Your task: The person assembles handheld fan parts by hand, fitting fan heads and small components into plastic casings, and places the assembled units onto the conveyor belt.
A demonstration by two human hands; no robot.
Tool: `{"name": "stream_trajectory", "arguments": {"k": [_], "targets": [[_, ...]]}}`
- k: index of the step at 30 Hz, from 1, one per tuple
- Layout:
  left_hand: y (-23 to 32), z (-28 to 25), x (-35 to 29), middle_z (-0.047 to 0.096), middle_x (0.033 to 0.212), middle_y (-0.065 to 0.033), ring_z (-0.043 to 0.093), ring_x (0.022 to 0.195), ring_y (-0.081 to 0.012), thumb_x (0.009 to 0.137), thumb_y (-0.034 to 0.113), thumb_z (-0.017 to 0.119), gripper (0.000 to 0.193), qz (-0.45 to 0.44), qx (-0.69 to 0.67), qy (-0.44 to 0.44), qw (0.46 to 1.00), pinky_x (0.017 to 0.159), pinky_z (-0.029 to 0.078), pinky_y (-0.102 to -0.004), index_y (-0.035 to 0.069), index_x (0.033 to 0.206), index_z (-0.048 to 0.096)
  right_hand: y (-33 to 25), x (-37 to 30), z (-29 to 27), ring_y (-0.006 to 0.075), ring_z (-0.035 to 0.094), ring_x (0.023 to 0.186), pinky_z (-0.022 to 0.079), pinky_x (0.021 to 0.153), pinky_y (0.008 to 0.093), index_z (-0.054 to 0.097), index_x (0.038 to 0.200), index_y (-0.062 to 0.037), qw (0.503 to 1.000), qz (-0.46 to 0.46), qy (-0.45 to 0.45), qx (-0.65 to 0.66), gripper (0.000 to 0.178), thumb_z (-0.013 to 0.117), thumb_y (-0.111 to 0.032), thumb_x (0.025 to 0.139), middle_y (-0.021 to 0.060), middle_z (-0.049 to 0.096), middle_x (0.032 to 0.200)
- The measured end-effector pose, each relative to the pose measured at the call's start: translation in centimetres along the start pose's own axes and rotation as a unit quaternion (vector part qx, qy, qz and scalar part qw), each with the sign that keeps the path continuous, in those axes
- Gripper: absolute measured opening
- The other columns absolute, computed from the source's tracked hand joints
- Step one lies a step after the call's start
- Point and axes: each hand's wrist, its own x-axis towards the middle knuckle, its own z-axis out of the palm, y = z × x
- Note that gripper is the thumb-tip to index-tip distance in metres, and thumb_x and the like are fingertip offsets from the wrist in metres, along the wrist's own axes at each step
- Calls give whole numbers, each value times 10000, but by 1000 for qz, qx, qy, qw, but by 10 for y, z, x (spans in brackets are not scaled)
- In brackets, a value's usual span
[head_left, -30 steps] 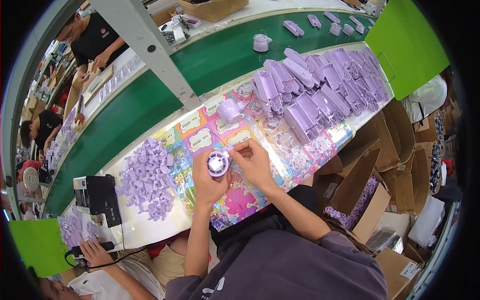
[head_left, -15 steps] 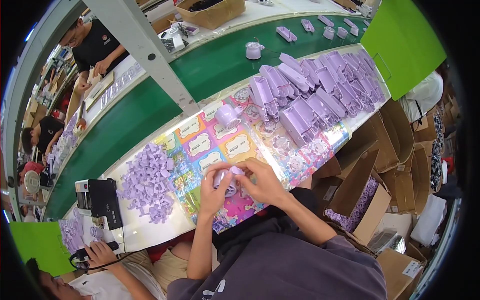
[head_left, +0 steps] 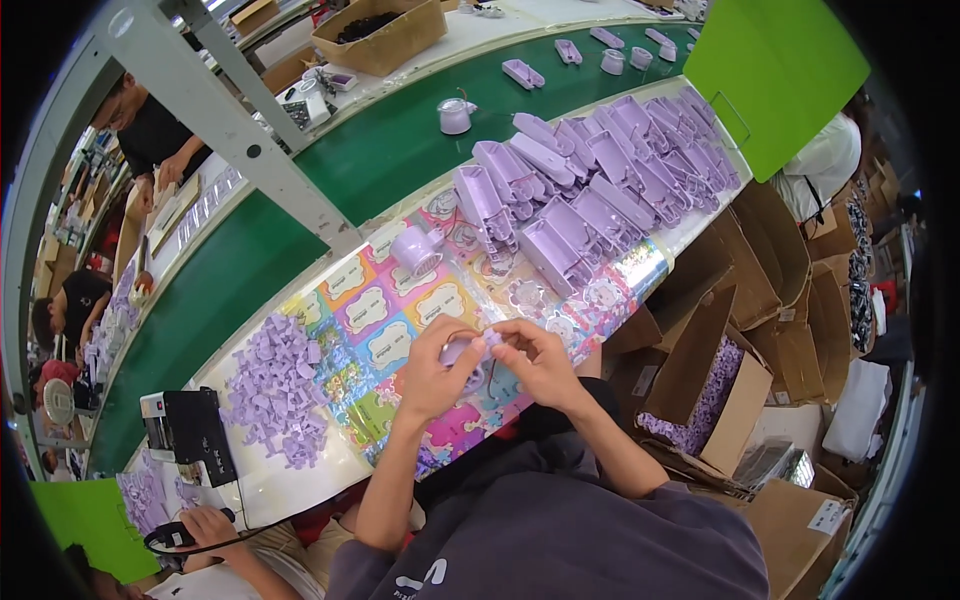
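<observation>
Over the colourful printed mat (head_left: 388, 345), my left hand (head_left: 430, 378) is closed around a round lilac plastic housing (head_left: 456, 352), mostly hidden by its fingers. My right hand (head_left: 545, 370) pinches a small lilac plastic piece (head_left: 491, 340) against the housing's right side. A thin dark wire seems to hang beneath the fingers. Farther off on the mat lies another lilac cup-shaped housing (head_left: 416, 250). To the left is a heap of small lilac plastic pieces (head_left: 275, 390). Many long lilac plastic shells (head_left: 570, 240) are piled at the far right of the table.
A green conveyor belt (head_left: 385, 150) runs behind the table, carrying several lilac parts. A black box-shaped device (head_left: 200, 435) stands at the left. A co-worker's hand (head_left: 207, 526) holds a black tool there. Cardboard boxes (head_left: 735, 430) crowd the right side. A grey metal post (head_left: 250, 150) rises beyond the table.
The whole view has shifted, so the table appears farther left. My hands have moved slightly right over the mat, and the small piece now sits farther right against the housing.
</observation>
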Motion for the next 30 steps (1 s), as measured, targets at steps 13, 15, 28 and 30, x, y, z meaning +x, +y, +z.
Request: {"name": "stream_trajectory", "arguments": {"k": [13, 15, 28, 30], "targets": [[37, -28, 182, 488, 1493, -158, 396, 1422, -357, 804, 57, 743, 281, 256, 484, -109, 830, 1139, 360, -473, 134, 1075, 744, -20, 38, -5, 379, 680, 915, 537, 791, 464, 660, 1114, 21, 927, -38, 145, -343, 378, 770, -241, 865, 194, 701, 1004], [39, -31, 183, 512, 1473, -146, 399, 1423, -341, 795, 59, 752, 225, 274, 506, -120, 809, 1136, 363, -465, 114, 1013, 750, -26, 24, 4, 364, 651, 958, 521, 816, 453, 668, 1104, 5, 890, -133, 164, -404, 385, 779, -261, 850, 177, 679, 1036], [68, -73, 52, 626, 1233, -161, 580, 1163, -382, 811, 130, 790, 343, 154, 421, -41, 893, 997, 452, -459, 78, 1098, 610, -39, -12, 17, 360, 581, 1121, 531, 913, 437, 646, 1225, -127, 838, -188, -70, -508, 488, 754, -110, 750, 140, 558, 1273], [52, -88, 25, 626, 1211, -176, 593, 1140, -386, 788, 142, 811, 597, 23, 371, -27, 928, 996, 449, -467, 89, 1306, 517, -45, -19, 15, 379, 571, 1144, 529, 923, 440, 646, 1240, -153, 825, -170, -105, -529, 498, 745, -82, 758, 147, 539, 1309]]}}
